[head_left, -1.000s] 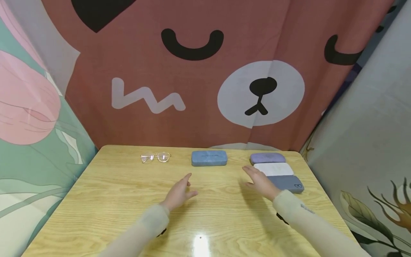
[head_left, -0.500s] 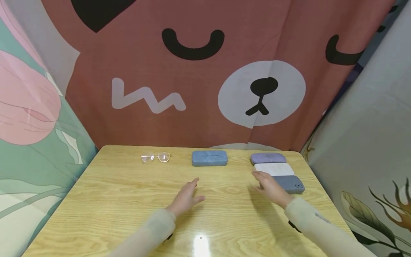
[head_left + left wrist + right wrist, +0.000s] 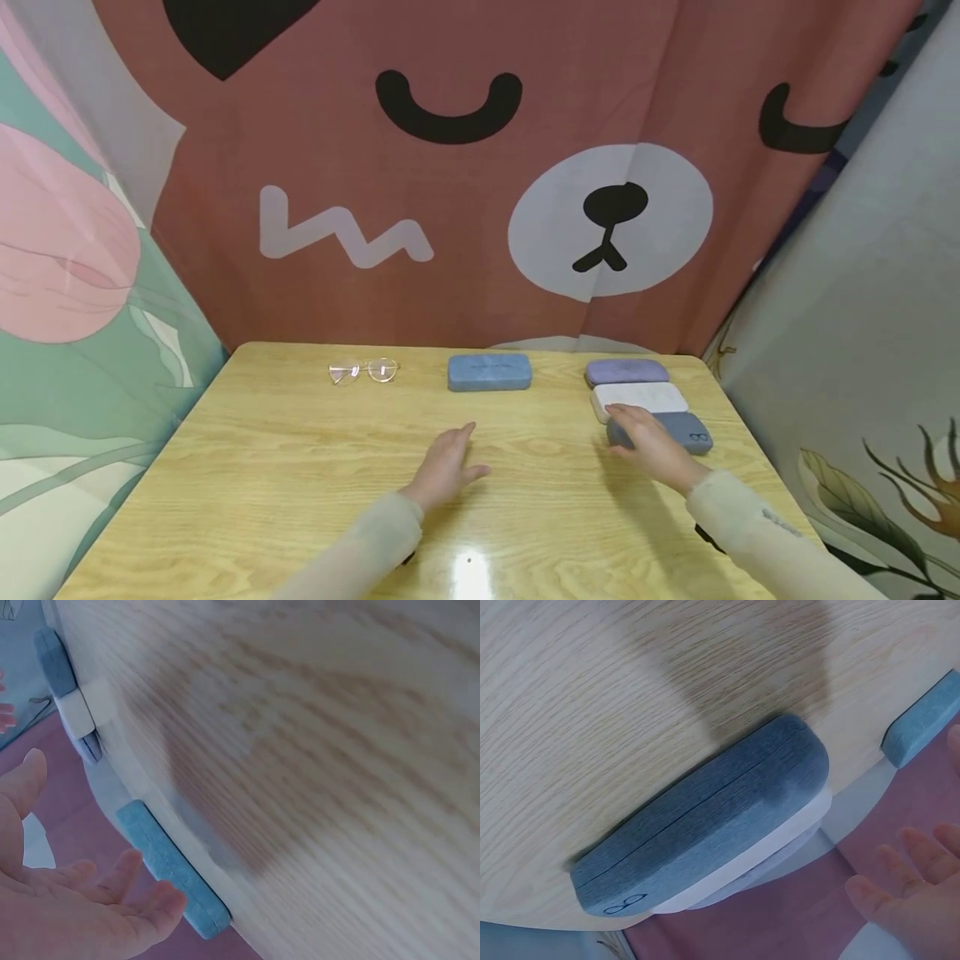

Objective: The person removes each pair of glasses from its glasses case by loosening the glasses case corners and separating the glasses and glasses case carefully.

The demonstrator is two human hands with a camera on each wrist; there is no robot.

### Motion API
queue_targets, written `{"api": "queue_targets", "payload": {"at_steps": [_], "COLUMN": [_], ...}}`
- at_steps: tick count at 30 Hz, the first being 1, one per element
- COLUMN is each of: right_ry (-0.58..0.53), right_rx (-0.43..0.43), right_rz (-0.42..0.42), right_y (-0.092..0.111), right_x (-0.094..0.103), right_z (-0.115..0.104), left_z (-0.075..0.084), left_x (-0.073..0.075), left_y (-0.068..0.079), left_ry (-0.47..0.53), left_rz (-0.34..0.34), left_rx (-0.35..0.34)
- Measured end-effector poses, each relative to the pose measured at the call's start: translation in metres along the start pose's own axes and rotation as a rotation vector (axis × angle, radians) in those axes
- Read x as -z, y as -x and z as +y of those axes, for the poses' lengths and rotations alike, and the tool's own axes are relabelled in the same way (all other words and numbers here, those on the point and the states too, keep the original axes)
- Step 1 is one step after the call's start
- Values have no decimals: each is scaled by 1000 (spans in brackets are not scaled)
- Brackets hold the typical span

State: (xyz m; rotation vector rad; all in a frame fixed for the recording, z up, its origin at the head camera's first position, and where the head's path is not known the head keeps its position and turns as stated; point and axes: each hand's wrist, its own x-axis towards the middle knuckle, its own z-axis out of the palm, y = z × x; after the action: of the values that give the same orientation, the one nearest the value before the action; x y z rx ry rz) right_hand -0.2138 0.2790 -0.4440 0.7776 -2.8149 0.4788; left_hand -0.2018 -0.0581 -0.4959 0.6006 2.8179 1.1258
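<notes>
My right hand [image 3: 654, 443] hovers over the left end of a dark blue-grey glasses case [image 3: 705, 817] with a small glasses print. Its fingers are spread and hold nothing. Behind that case lie a white glasses case [image 3: 641, 396] and a purple one [image 3: 627, 371], in a row at the table's right. My left hand [image 3: 444, 468] is held above the middle of the table, fingers loosely extended and holding nothing. Beyond it, a light blue glasses case [image 3: 489, 372] lies near the back edge. A pair of thin-framed glasses [image 3: 365, 371] rests farther left.
The wooden table [image 3: 247, 467] has its back edge against a brown curtain [image 3: 450, 292] with a bear face. Patterned cloths hang at both sides. A bright light reflection [image 3: 470, 575] shows near the front of the table.
Both hands have shifted right and slightly toward the front. The right hand has come from left of the white case to over the blue-grey case. Cases and glasses have stayed put.
</notes>
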Motion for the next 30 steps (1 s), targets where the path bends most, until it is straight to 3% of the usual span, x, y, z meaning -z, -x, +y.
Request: {"api": "queue_targets", "payload": {"at_steps": [7, 12, 21, 30], "right_ry": [-10, 4, 103, 133], "right_rx": [-42, -51, 49, 52], "right_rz": [-44, -47, -4, 41], "right_y": [8, 16, 31, 40], "right_x": [6, 9, 9, 13], "right_z": [5, 13, 31, 51], "left_z": [0, 9, 25, 40], "left_x": [-6, -11, -25, -37], "left_y": [3, 1, -4, -12], "left_ry": [-23, -22, 43, -24], "left_rz": [-19, -35, -94, -96], "left_rx": [-13, -17, 31, -18]}}
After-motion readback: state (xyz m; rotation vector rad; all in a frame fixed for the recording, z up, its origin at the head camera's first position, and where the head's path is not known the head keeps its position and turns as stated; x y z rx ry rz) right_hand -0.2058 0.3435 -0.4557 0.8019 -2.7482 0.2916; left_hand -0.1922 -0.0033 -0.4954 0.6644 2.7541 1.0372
